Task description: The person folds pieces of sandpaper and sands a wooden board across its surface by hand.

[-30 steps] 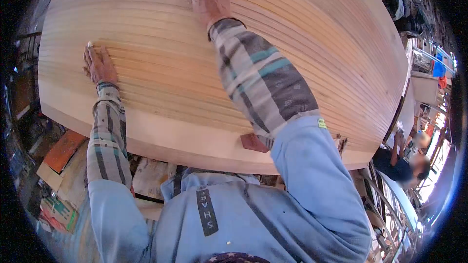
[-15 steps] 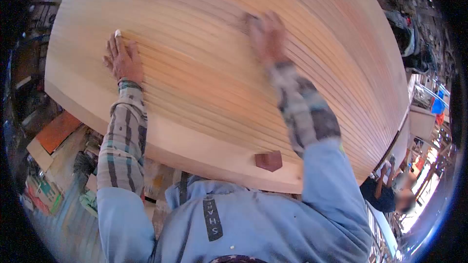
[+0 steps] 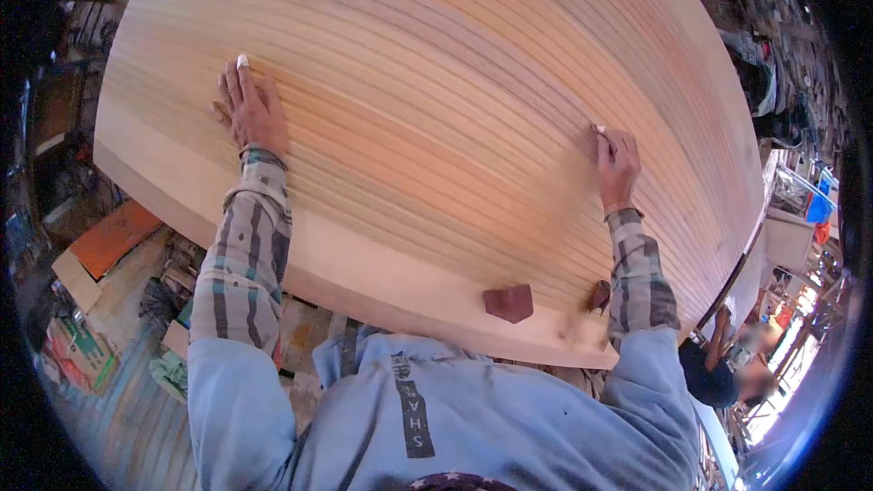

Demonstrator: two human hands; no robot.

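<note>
A large wooden panel [image 3: 409, 155] with long parallel grooves spreads in front of me. On its left part my left hand [image 3: 252, 112] lies flat, fingers a little apart, with a white covering on one fingertip. Over on the right, my right hand [image 3: 618, 161] is closed on the grooved surface, its fingers bent round something small that I cannot make out. A dark red-brown piece [image 3: 508, 303] rests near the panel's near edge. Beside my right sleeve is a small dark object [image 3: 598, 296].
An orange board [image 3: 114, 238] and a green and red box [image 3: 82, 352] are at the lower left. Another person [image 3: 714, 368] is at the lower right, beyond the panel. Cluttered items line the right side.
My right hand has moved right and toward me across the panel, uncovering the small dark object. In the view, my left hand and the panel sit slightly further right.
</note>
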